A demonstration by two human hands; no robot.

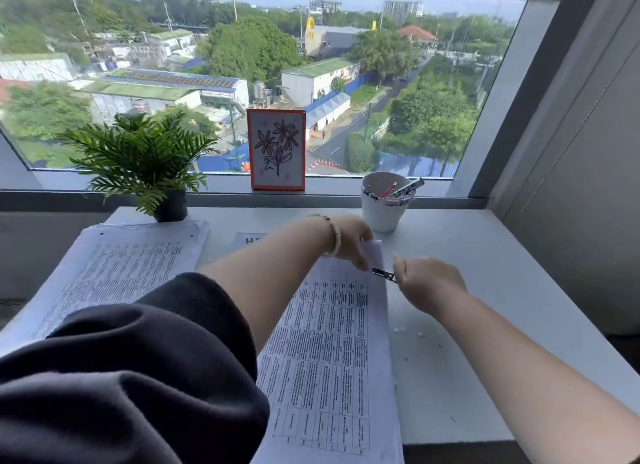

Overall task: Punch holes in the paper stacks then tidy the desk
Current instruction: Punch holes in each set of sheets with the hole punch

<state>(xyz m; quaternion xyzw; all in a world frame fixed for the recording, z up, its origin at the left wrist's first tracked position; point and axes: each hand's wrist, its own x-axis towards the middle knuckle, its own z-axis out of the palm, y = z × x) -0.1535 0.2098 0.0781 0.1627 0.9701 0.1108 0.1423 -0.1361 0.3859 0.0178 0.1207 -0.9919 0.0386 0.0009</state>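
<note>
Clipping a punched stack, it seems. Left hand point(349, 240) pinching the far corner of the white printed paper stack point(332, 352) at desk centre; right hand point(427, 285) gripping a small black binder clip point(384, 275) just right of it. Second white printed stack point(114, 273) lying left. Next, probably: clip eased squarely onto that edge.

Daylight pours in through the window point(277, 79) ahead — bright and even, bleaching the white desk point(485, 290) pale with hardly a shadow. The wide lens bends the window frame at the edges. The dark sleeve point(121, 377) close to the camera looks soft, and the far left treetops smear slightly.
</note>
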